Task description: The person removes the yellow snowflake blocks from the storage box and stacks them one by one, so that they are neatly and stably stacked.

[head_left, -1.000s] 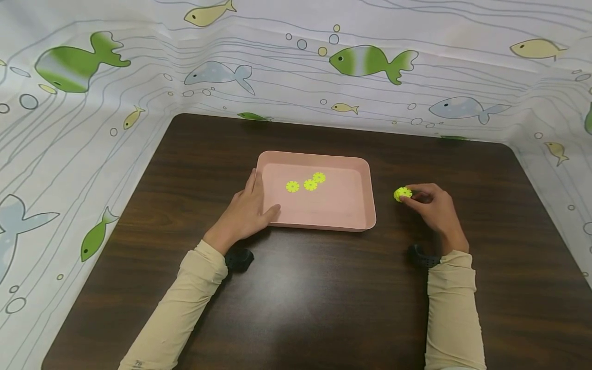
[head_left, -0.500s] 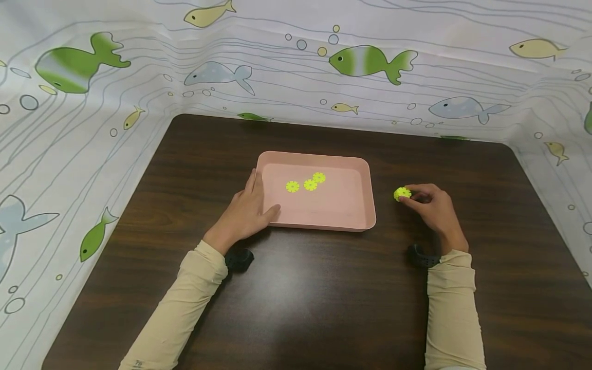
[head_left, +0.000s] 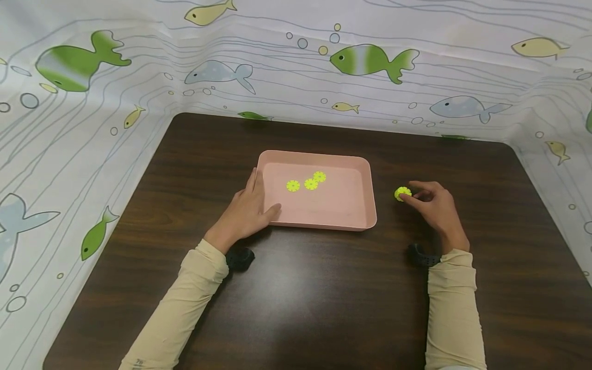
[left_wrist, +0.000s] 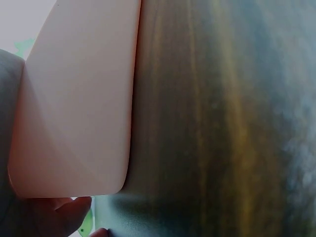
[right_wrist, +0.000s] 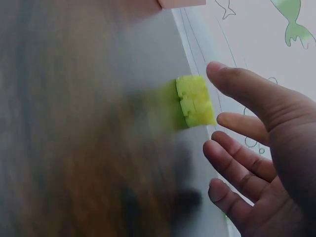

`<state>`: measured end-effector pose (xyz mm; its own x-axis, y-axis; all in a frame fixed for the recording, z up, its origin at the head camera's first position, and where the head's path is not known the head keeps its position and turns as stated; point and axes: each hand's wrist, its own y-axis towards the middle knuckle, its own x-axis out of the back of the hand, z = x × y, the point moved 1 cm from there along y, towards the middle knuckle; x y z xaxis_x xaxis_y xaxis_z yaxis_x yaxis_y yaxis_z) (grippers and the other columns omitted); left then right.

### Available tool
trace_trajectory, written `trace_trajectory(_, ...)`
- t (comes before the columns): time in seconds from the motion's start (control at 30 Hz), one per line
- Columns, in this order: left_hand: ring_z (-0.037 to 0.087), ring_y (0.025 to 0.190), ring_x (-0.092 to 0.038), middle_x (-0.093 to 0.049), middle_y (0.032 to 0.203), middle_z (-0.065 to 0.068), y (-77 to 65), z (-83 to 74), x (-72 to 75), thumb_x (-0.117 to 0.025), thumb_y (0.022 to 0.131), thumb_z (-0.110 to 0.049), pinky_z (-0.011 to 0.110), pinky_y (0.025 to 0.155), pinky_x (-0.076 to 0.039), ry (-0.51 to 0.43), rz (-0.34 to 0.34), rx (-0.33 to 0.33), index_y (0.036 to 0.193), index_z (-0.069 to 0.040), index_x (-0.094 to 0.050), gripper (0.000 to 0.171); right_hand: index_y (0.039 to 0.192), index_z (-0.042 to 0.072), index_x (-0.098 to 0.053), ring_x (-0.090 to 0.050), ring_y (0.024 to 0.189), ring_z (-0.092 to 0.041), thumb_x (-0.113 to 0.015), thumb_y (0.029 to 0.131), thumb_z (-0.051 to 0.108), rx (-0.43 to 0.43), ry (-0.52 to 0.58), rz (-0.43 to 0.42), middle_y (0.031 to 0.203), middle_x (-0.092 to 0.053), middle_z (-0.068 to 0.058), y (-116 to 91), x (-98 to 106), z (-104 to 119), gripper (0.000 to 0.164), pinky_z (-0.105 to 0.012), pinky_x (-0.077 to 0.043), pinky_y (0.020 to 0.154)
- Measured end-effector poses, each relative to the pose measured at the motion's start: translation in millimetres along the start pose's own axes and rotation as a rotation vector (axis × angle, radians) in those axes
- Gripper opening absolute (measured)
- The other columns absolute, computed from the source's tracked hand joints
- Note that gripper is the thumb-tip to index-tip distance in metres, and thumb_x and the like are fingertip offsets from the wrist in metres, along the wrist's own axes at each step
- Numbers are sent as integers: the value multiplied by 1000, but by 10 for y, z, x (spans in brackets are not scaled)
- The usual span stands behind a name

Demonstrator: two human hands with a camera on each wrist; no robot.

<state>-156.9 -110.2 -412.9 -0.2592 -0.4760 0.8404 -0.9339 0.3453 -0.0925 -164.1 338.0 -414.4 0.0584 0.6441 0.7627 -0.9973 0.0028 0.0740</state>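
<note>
My left hand (head_left: 246, 213) holds the left near corner of a shallow pink tray (head_left: 333, 211). Its fingers lie along the outside of the left wall and the thumb reaches over the near rim; the left wrist view shows the tray's outer wall (left_wrist: 79, 118) up close. Three yellow-green notched discs (head_left: 293, 186) lie in the tray, two of them touching. Right of the tray, a small stack of the same notched discs (right_wrist: 196, 101) sits on the table. Around its top are the spread thumb and loosely bent fingers of my right hand (head_left: 433, 205), not visibly pinching it.
The dark wood-grain table (head_left: 296, 293) has a raised white cloth (head_left: 287, 77) with printed fish along its back and sides. Black straps (head_left: 239, 258) circle both wrists, below beige sleeves (head_left: 173, 308).
The right thumb and index finger have parted slightly at the disc stack, the index finger drawing back from it. The left hand, the tray and the discs inside stay in place.
</note>
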Motion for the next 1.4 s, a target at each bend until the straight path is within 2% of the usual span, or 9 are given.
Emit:
trace_trajectory(0.3,43,150,-32,3,171,26,6,-8,8,-53,100,-46,62,119,-25,25,-12,19,161,8,-2,96,136,-2,-65,-61,107,-38,-77,95,30,76,57,-48,129,-60,-24,99,-114,403,54,-28,-42,82)
trace_trajectory(0.43,41,152,-29,4,171,25,4,-11,5,-53,100,-46,62,119,-25,24,-3,21,162,8,-2,97,133,-3,-67,-62,104,-37,-79,94,24,126,72,-56,126,-60,-22,163,-231,588,49,-30,-43,82)
trace_trajectory(0.63,39,153,-27,4,171,24,6,10,-1,-53,100,-47,62,120,-24,28,0,28,162,7,-1,97,125,-7,-70,-55,93,-33,-81,91,15,228,114,-37,115,-60,-23,270,-476,858,41,-35,-41,78)
trace_trajectory(0.73,39,153,-27,3,171,24,7,15,-9,-53,100,-47,61,120,-24,27,0,26,162,7,-1,97,124,-4,-72,-54,91,-32,-81,90,15,250,128,-1,112,-61,-22,323,-605,1003,40,-36,-42,75)
trace_trajectory(0.83,39,153,-29,3,171,24,3,8,-5,-54,100,-47,61,119,-25,24,-6,21,162,7,-1,98,123,-1,-73,-55,94,-31,-82,90,15,284,143,47,114,-63,-19,381,-743,1152,38,-39,-45,79)
trace_trajectory(0.93,41,151,-32,2,171,25,-2,-2,-3,-54,100,-47,62,119,-25,19,-11,15,162,7,-1,97,119,-3,-75,-59,97,-32,-82,89,13,363,155,85,115,-69,-20,445,-893,1284,35,-44,-49,81)
trace_trajectory(1.0,42,149,-34,2,171,25,-2,-7,-10,-54,101,-47,62,118,-26,16,-13,15,162,7,-1,97,118,-4,-76,-61,96,-32,-83,88,12,380,160,120,116,-71,-19,465,-995,1346,34,-44,-51,81)
trace_trajectory(1.17,43,148,-36,2,171,25,10,-10,-28,-53,101,-48,62,118,-27,23,-10,19,162,6,-1,97,125,-4,-72,-60,94,-29,-82,89,14,308,101,248,113,-69,-16,473,-1200,1432,41,-39,-50,82)
trace_trajectory(1.4,41,151,-32,3,171,25,14,3,-7,-52,101,-48,60,119,-26,28,-5,22,162,6,-1,97,130,-3,-69,-54,90,-30,-78,93,10,312,43,356,106,-57,-16,497,-1277,1463,41,-40,-49,85)
